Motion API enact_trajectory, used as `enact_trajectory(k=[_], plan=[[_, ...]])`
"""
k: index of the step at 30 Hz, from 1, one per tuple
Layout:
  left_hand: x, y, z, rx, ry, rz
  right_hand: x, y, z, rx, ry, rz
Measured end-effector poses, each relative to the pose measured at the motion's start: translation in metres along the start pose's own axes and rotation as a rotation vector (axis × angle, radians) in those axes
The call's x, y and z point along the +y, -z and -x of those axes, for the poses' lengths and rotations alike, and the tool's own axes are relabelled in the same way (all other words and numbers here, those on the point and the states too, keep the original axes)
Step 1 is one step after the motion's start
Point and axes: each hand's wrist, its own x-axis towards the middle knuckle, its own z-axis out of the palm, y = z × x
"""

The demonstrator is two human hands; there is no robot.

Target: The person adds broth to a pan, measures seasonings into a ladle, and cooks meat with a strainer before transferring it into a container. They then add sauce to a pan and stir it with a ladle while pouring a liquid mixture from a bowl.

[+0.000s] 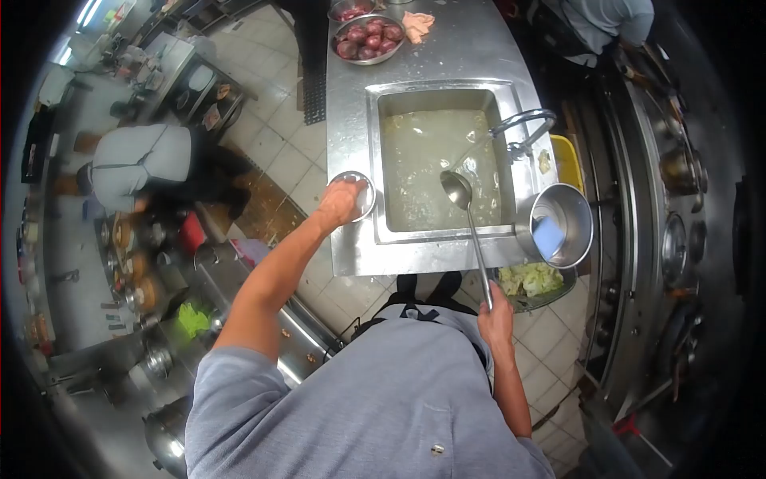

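Note:
My right hand [496, 319] is wrapped round the long handle of a metal ladle [456, 191], whose bowl hangs over the sink water. Over at the counter's left edge, my left hand [343, 199] is on a small round metal bowl [368, 201], its fingers bent at the bowl and partly hidden. Between them lies the steel sink [437, 237], filled with cloudy water [427, 156]. A curved faucet [527, 120] reaches over its right side.
Red onions fill a bowl [369, 40] at the counter's far end, beside a pinkish cloth [418, 27]. A metal pot [570, 207] with a blue item stands right, above a tray of cut greens [531, 279]. Co-workers stand at left [144, 164] and far right [618, 24].

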Motion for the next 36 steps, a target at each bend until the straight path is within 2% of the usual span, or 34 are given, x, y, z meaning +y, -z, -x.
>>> enact_trajectory(k=[5,8,11,14,17,18,23,28,29,31,34,36], plan=[[-0.004,-0.002,-0.002,0.037,-0.033,-0.020,0.008,-0.010,0.004,0.034,0.020,-0.010],[-0.012,-0.017,-0.007,0.138,-0.062,0.003,0.019,-0.014,0.002,0.074,0.085,0.024],[-0.017,-0.018,-0.007,0.135,-0.018,0.018,0.022,-0.015,-0.001,0.075,0.106,0.058],[-0.020,-0.026,-0.006,0.202,-0.044,0.051,0.022,-0.008,-0.001,0.026,0.092,0.171],[-0.026,-0.024,-0.005,0.184,-0.015,0.111,0.026,-0.003,0.001,0.055,0.155,0.230],[-0.029,-0.023,-0.003,0.237,-0.039,0.155,0.029,-0.003,0.001,0.075,0.169,0.249],[-0.034,0.029,0.006,0.134,-0.001,0.146,0.034,-0.001,0.002,0.095,0.207,0.249],[-0.017,0.059,0.020,0.082,-0.091,0.166,0.025,0.000,0.002,0.079,0.148,0.226],[-0.014,0.057,0.021,0.086,-0.094,0.162,0.025,0.000,0.002,0.074,0.136,0.234],[-0.006,0.049,0.019,-0.038,-0.010,0.111,0.038,-0.008,-0.002,0.082,0.175,0.212],[-0.025,0.009,0.010,0.011,-0.198,-0.023,0.046,-0.007,-0.002,0.116,0.223,0.195],[-0.036,-0.015,0.008,0.059,-0.195,-0.039,0.042,-0.006,-0.003,0.130,0.246,0.194]])
